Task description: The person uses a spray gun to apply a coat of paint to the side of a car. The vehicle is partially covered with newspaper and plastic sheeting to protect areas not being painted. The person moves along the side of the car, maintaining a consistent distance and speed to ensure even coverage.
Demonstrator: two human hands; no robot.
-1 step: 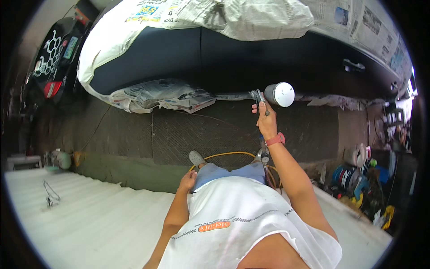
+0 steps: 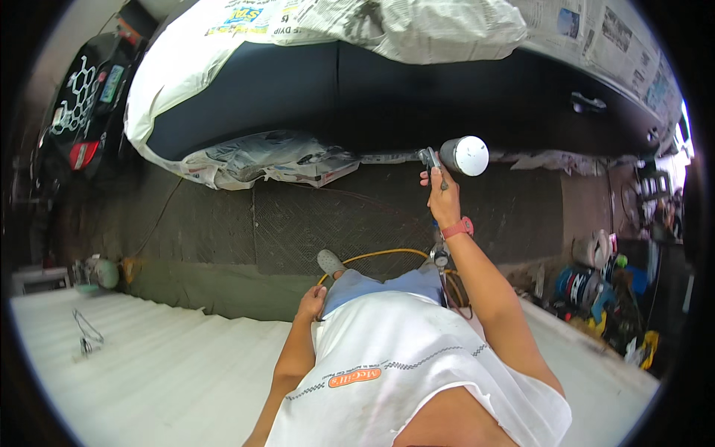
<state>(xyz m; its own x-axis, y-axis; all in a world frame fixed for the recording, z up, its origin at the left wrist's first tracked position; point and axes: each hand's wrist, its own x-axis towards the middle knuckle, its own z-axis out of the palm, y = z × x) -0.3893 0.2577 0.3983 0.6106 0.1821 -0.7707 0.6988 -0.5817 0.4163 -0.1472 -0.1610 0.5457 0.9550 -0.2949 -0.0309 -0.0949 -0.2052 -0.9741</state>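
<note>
My right hand (image 2: 445,195) is closed round the handle of a spray gun (image 2: 430,158), held out before a dark car panel (image 2: 335,104). A grey paint cup (image 2: 465,156) with a pale round lid sits at the gun's right side. Below my right wrist hangs a small gauge (image 2: 441,258). By my left thigh is my left hand (image 2: 312,303), its fingers curled. A yellow hose (image 2: 380,252) arcs past my shoe (image 2: 330,261) toward those fingers; whether they grip it is hidden.
Newspaper (image 2: 424,30) and plastic sheeting (image 2: 253,160) cover parts of the car. Far left stands another black vehicle (image 2: 82,104). Cans (image 2: 577,287) and clutter crowd the right. Behind me spreads a pale corrugated surface (image 2: 171,357) bearing a thin looped cord (image 2: 88,328).
The view has shifted very slightly. Both hands keep nearly the same pose, the right one still on the spray gun.
</note>
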